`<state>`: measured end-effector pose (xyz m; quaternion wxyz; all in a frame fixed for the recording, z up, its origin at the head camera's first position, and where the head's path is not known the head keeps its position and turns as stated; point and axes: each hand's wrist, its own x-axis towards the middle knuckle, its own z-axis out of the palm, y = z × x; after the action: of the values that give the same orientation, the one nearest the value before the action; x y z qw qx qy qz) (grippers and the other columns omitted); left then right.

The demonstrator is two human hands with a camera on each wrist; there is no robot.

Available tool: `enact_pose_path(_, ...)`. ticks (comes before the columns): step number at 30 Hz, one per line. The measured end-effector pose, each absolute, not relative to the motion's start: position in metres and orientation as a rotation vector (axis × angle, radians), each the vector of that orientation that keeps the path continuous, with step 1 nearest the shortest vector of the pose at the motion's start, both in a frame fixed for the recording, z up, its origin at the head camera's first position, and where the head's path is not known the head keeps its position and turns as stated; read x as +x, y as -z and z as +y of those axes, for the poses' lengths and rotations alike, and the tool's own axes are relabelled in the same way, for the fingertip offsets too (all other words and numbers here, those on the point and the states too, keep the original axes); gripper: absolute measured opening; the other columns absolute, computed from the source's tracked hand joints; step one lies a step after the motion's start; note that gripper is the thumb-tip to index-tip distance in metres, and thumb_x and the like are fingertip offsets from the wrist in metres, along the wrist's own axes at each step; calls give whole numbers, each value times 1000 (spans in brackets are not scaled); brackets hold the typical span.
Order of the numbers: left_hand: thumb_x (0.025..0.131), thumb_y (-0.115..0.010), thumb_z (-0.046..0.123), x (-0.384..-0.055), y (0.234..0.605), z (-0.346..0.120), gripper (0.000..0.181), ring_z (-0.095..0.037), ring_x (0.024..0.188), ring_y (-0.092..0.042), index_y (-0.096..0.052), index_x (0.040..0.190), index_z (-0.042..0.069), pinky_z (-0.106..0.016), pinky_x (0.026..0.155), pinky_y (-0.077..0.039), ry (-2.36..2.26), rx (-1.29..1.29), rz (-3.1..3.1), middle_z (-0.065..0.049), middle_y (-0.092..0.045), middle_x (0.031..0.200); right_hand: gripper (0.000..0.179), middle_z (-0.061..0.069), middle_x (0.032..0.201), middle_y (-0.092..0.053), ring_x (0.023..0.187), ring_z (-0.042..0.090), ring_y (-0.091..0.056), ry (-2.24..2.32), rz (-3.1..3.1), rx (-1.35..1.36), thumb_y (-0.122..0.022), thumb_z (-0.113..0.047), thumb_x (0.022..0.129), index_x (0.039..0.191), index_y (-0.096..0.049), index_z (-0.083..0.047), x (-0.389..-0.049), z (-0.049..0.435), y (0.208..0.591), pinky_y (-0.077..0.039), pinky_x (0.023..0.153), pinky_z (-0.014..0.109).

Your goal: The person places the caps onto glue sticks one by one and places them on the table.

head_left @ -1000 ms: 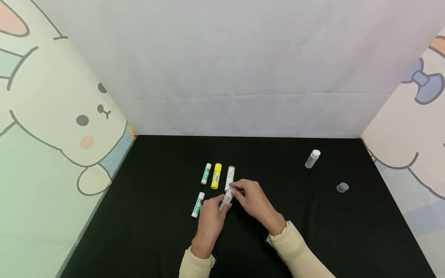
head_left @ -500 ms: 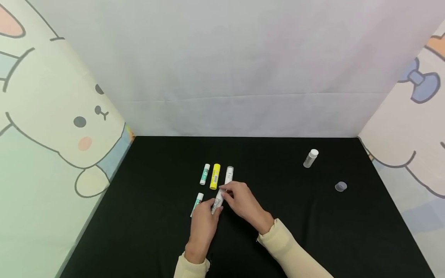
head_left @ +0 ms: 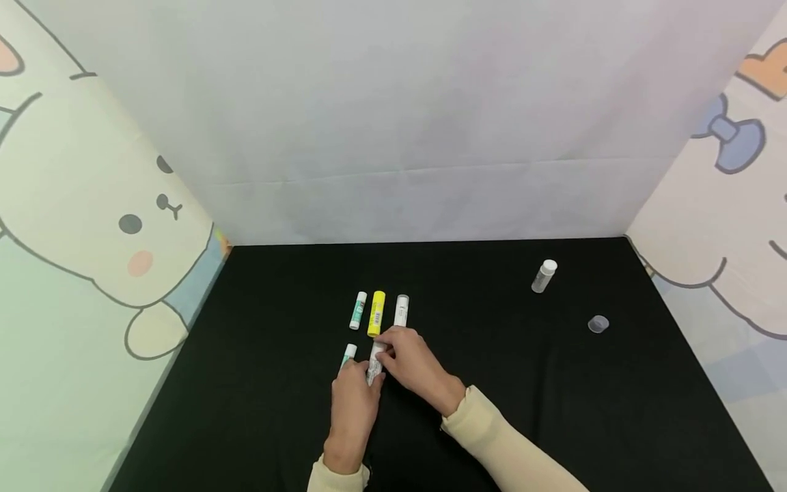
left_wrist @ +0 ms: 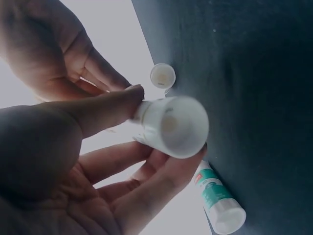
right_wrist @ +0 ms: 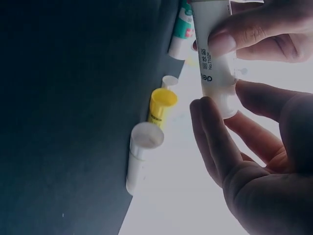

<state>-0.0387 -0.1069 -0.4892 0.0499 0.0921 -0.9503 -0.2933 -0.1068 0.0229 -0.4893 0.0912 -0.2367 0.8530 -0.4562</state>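
Observation:
A white glue stick (head_left: 374, 363) with dark print is held in front of me, tilted, by both hands. My left hand (head_left: 354, 406) grips its near end between thumb and fingers; the hollow round base of the glue stick (left_wrist: 183, 127) faces the left wrist camera. At the far end, my right hand (head_left: 420, 365) pinches the ridged tip of the glue stick (right_wrist: 225, 100) between thumb and fingertips. A green-and-white glue stick (head_left: 348, 354) lies just left of the left hand, partly hidden by it.
Behind the hands a green-and-white glue stick (head_left: 358, 311), a yellow glue stick (head_left: 376, 314) and another white glue stick (head_left: 401, 311) lie in a row on the black tablecloth (head_left: 479, 301). Farther right are a clear tube with a white cap (head_left: 544, 276) and a translucent cap (head_left: 598, 324).
Both hands have moved left together with the white glue stick, from in front of the other white one to in front of the yellow one. The left hand now covers more of the near green-and-white one.

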Motion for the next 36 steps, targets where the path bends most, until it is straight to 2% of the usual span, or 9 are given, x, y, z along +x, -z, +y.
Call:
enact_pose_path(7, 85, -87, 6, -37, 493, -109, 17, -37, 68, -69, -76, 91, -6, -47, 60, -57, 776, 284, -2919, -15, -64, 80, 29, 12, 116, -69, 92, 13, -69, 1262, 2588, -718, -76, -3, 97, 124, -74, 5, -104, 12, 494, -55, 76, 22)
enact_pose_path(12, 84, -88, 4, -37, 494, -110, 17, -37, 65, -70, -74, 88, -6, -45, 56, -57, 772, 275, -2904, -16, -65, 77, 30, 12, 117, -69, 91, 13, -67, 1189, 2623, -727, -75, -5, 98, 127, -73, 4, -103, 6, 495, -55, 76, 23)
enact_pose_path(19, 85, -86, 1, -38, 497, -111, 18, -37, 69, -72, -72, 95, -6, -47, 59, -58, 800, 290, -2887, -20, -71, 83, 29, 14, 125, -71, 108, 20, -70, 1147, 2632, -728, -73, -4, 100, 128, -72, 3, -103, 0, 498, -58, 85, 27)
enact_pose_path(24, 85, -86, 0, -39, 499, -112, 18, -39, 69, -72, -72, 94, -5, -49, 59, -57, 783, 287, -2888, -21, -71, 83, 29, 15, 130, -71, 116, 22, -69, 1132, 2626, -723, -71, -4, 101, 129, -71, 3, -105, -2, 502, -58, 90, 29)
enact_pose_path(30, 85, -86, 0, -39, 501, -111, 15, -37, 64, -70, -71, 87, -2, -48, 55, -55, 776, 283, -2890, -18, -70, 77, 28, 14, 127, -73, 114, 20, -70, 1104, 2629, -710, -71, -5, 101, 127, -72, 3, -106, -3, 506, -58, 91, 31)
enact_pose_path(36, 84, -85, 0, -40, 501, -111, 16, -40, 65, -70, -70, 83, -3, -50, 57, -55, 734, 283, -2904, -17, -66, 76, 25, 14, 122, -74, 111, 19, -71, 1089, 2634, -742, -70, -2, 101, 125, -72, 3, -107, -5, 510, -58, 91, 31)
